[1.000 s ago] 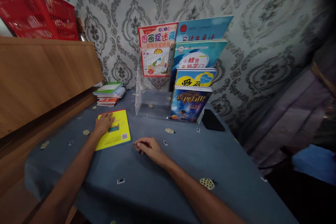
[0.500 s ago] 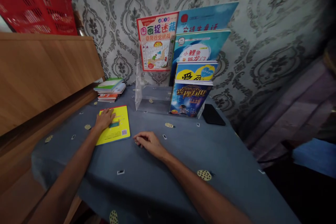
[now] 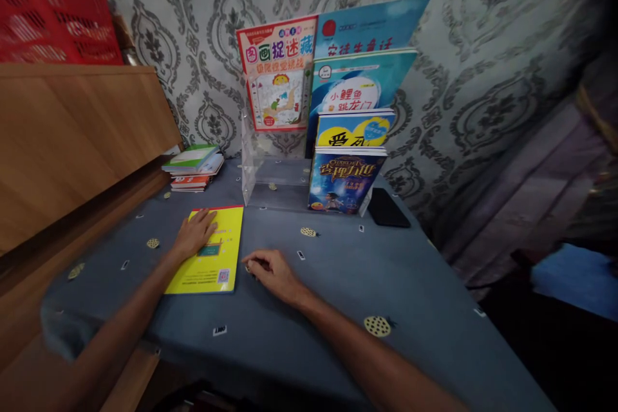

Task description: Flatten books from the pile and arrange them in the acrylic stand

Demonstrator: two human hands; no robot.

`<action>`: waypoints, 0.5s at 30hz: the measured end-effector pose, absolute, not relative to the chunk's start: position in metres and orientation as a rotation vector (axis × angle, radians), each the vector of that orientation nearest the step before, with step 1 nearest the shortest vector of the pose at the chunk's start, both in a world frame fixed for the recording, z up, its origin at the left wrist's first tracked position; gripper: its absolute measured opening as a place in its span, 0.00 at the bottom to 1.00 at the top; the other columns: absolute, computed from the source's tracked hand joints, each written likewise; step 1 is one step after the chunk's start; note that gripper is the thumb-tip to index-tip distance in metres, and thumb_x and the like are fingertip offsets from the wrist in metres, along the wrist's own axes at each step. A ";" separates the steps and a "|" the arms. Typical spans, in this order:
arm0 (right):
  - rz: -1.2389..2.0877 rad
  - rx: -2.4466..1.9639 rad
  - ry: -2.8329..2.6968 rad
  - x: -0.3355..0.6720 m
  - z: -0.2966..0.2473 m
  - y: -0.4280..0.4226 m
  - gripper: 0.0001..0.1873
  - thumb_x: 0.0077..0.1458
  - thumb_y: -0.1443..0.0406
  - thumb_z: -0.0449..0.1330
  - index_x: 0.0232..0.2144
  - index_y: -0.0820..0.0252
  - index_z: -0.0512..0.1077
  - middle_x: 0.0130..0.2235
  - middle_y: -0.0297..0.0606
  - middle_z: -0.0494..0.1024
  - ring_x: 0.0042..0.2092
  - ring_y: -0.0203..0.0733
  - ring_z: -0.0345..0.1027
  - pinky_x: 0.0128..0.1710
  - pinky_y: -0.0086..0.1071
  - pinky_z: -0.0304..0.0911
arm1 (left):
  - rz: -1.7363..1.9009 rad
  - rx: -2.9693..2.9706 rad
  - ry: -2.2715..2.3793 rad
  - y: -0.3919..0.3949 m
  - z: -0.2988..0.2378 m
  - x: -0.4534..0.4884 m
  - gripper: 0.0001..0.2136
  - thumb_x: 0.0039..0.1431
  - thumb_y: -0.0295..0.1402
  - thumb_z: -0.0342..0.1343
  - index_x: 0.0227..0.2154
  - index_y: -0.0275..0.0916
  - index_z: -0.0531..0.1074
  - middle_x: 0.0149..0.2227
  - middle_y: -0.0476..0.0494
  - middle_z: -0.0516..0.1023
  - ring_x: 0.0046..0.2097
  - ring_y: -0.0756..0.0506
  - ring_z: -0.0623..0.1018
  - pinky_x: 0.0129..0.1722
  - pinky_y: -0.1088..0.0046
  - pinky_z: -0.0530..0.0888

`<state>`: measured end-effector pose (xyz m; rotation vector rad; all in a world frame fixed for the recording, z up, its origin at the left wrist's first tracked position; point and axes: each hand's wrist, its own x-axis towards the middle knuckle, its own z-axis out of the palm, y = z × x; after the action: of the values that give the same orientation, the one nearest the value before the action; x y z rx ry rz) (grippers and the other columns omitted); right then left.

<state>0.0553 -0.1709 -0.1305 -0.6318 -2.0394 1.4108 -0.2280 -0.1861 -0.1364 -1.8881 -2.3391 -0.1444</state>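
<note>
A yellow book (image 3: 226,261) with a red edge at its far side lies flat on the table, left of the middle. My left hand (image 3: 197,232) rests on the upper left of its cover, fingers spread and stretched out. To the right of the book, my right hand (image 3: 274,271) is on the tablecloth, its fingers loosely bent, with a gap between thumb and forefinger. No object shows in it, though the undersides of the fingers are hidden. It does not touch the book.
Behind stands a clear acrylic book rack (image 3: 277,196) holding several books, including a dark blue one (image 3: 340,183) in front. A black tablet-like slab (image 3: 389,208) lies beside it. Stacked books (image 3: 193,170) sit at the back left. A red basket (image 3: 62,19) tops the wooden cabinet (image 3: 82,135).
The yellow book has slid nearer and turned slightly under my left hand, which moved with it. My right hand stays at about the same place. The view has shifted a little.
</note>
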 end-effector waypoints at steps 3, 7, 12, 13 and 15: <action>1.132 -0.560 -2.150 0.058 -0.129 -0.177 0.12 0.59 0.71 0.55 0.37 0.62 0.79 0.34 0.38 0.78 0.32 0.35 0.67 0.34 0.29 0.63 | -0.162 -1.969 -2.302 -0.190 -0.136 -0.219 0.24 0.70 0.42 0.38 0.65 0.43 0.63 0.69 0.40 0.61 0.69 0.38 0.61 0.64 0.50 0.62; 0.856 -0.466 -2.241 0.060 -0.129 -0.183 0.11 0.60 0.72 0.55 0.39 0.63 0.77 0.40 0.43 0.79 0.43 0.41 0.71 0.45 0.35 0.67 | -0.193 -2.125 -2.223 -0.196 -0.135 -0.206 0.24 0.70 0.42 0.40 0.65 0.45 0.62 0.69 0.42 0.60 0.69 0.40 0.60 0.66 0.50 0.59; 0.573 -0.453 -2.399 0.071 -0.131 -0.181 0.10 0.61 0.71 0.55 0.41 0.61 0.76 0.49 0.47 0.77 0.52 0.46 0.68 0.53 0.42 0.65 | -0.254 -2.374 -2.081 -0.202 -0.128 -0.185 0.23 0.70 0.42 0.41 0.64 0.45 0.63 0.69 0.41 0.60 0.69 0.40 0.61 0.67 0.50 0.57; 0.528 -0.454 -2.429 0.074 -0.131 -0.180 0.10 0.61 0.71 0.55 0.41 0.61 0.76 0.50 0.47 0.77 0.53 0.46 0.68 0.53 0.43 0.64 | -0.261 -2.434 -2.040 -0.202 -0.126 -0.180 0.23 0.70 0.42 0.42 0.64 0.44 0.63 0.69 0.41 0.60 0.69 0.40 0.61 0.67 0.50 0.56; 0.441 -0.448 -2.471 0.084 -0.131 -0.177 0.10 0.62 0.71 0.55 0.41 0.61 0.75 0.51 0.48 0.76 0.54 0.48 0.67 0.55 0.45 0.63 | -0.271 -2.566 -1.939 -0.200 -0.122 -0.169 0.22 0.71 0.42 0.41 0.64 0.45 0.63 0.69 0.41 0.60 0.69 0.41 0.61 0.68 0.51 0.54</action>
<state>0.0843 -0.1772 -0.1310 -0.4478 -2.4714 0.4414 -0.1685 -0.1997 -0.1223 -2.5662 -1.9392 -0.2708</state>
